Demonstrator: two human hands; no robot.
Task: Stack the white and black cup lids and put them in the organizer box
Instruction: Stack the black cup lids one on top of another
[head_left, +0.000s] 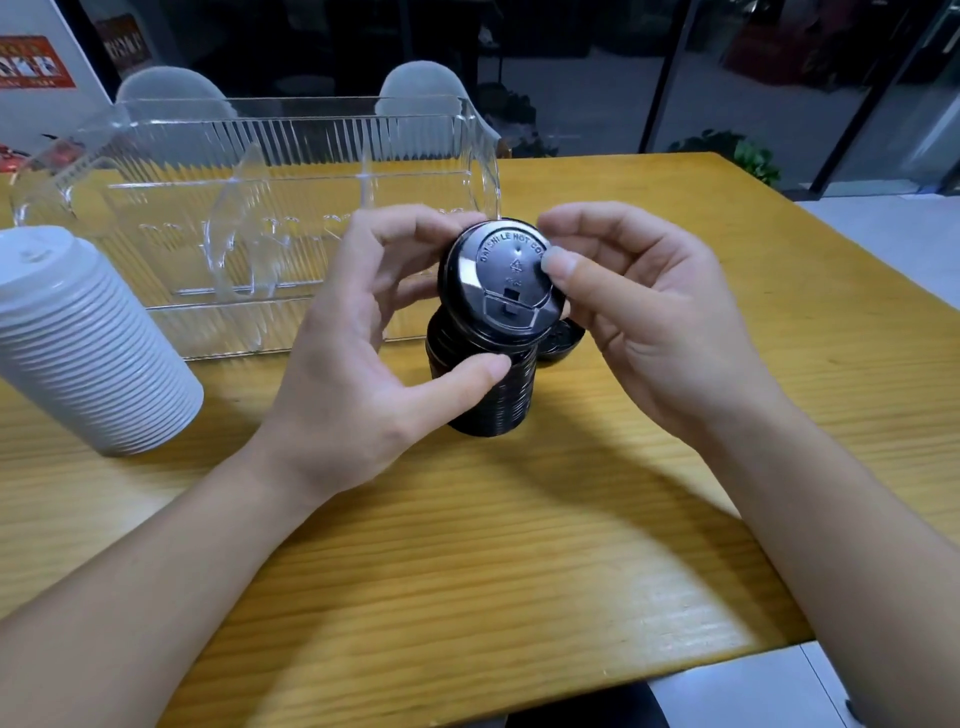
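A stack of black cup lids (488, 389) stands on the wooden table (467, 545) in the middle of the view. Its top black lid (501, 283) tilts toward me, embossed face up. My left hand (363, 358) curls round the stack's left side, thumb on the front. My right hand (644, 317) pinches the top lid's right rim with thumb and fingers. A tall stack of white lids (88, 343) stands at the left. The clear ribbed organizer box (260, 171) sits behind, with dividers inside. One loose black lid (563, 340) lies behind the stack to the right.
Two pale chair backs (421, 88) rise behind the box, with dark glass walls beyond. The table's right edge runs diagonally at the right and its near edge lies low in the view. Grey floor (883, 239) shows past the table's right side.
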